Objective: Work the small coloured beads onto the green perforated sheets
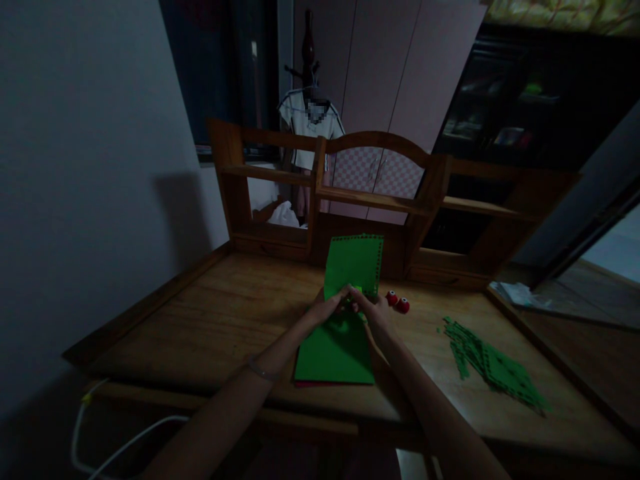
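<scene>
The curled fingers of the left hand [327,307] and right hand [377,313] are being held close together over a green panel [336,357], which is lying flat on the wooden desk [200,307]. Just beyond, a green sheet with a dark-dotted border [353,261] is being partly covered by the hands. A yellow-green piece [359,289] is showing at the fingertips; its outline is being hidden, and whether it is being gripped cannot be told. Where panel and sheet are meeting is also being concealed. Only a sliver of red layer [317,383] is being exposed underneath.
</scene>
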Action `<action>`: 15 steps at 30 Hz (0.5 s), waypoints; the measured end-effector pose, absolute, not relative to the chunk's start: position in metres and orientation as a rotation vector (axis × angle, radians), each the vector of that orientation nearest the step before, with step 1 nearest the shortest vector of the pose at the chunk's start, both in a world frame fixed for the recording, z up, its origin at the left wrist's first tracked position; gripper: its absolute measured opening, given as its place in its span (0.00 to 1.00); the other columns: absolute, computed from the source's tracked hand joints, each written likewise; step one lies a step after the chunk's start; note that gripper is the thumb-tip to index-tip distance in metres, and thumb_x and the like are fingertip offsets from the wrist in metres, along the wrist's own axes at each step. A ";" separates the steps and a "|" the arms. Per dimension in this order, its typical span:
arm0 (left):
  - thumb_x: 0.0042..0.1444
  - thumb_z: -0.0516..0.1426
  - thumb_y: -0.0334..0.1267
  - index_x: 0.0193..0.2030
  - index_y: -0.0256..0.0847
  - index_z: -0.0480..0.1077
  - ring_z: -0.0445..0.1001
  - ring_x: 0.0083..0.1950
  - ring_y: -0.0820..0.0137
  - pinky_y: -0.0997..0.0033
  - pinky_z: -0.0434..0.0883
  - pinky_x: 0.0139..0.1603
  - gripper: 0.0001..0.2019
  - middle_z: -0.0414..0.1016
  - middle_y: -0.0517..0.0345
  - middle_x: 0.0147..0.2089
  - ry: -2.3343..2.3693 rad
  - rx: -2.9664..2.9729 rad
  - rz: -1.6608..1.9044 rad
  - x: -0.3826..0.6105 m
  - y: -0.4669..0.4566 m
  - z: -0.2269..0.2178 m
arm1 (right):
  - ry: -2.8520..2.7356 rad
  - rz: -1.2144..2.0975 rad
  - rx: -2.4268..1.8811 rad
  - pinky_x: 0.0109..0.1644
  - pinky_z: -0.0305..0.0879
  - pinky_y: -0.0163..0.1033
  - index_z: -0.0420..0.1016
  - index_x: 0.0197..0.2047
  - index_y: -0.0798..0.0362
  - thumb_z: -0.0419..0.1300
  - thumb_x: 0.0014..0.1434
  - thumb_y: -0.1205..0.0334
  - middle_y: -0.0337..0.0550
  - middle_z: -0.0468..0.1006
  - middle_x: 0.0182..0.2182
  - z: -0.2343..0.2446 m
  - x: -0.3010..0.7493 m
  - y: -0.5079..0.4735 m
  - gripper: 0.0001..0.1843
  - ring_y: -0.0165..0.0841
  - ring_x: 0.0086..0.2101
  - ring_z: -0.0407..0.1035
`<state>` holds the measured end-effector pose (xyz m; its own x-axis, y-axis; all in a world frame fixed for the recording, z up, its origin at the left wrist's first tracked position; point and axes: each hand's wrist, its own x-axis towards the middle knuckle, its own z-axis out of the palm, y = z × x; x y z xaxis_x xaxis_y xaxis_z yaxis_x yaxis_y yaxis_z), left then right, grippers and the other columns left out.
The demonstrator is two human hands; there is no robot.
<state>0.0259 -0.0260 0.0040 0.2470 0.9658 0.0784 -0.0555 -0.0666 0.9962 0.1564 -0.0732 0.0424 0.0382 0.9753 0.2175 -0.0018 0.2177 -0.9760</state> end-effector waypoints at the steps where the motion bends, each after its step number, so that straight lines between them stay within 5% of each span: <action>1: 0.51 0.52 0.61 0.38 0.35 0.75 0.73 0.31 0.69 0.75 0.66 0.29 0.28 0.76 0.52 0.30 0.951 1.337 1.088 0.026 -0.025 0.003 | -1.274 1.022 -1.057 0.30 0.58 0.36 0.71 0.23 0.54 0.63 0.47 0.44 0.41 0.73 0.21 0.043 0.156 -0.074 0.20 0.32 0.24 0.66; 15: 0.54 0.48 0.61 0.29 0.36 0.74 0.66 0.23 0.74 0.76 0.60 0.24 0.28 0.73 0.55 0.25 0.897 1.523 1.103 0.022 -0.030 0.007 | -1.252 1.049 -1.072 0.30 0.60 0.36 0.72 0.25 0.53 0.64 0.45 0.46 0.42 0.75 0.22 0.038 0.158 -0.071 0.18 0.33 0.25 0.67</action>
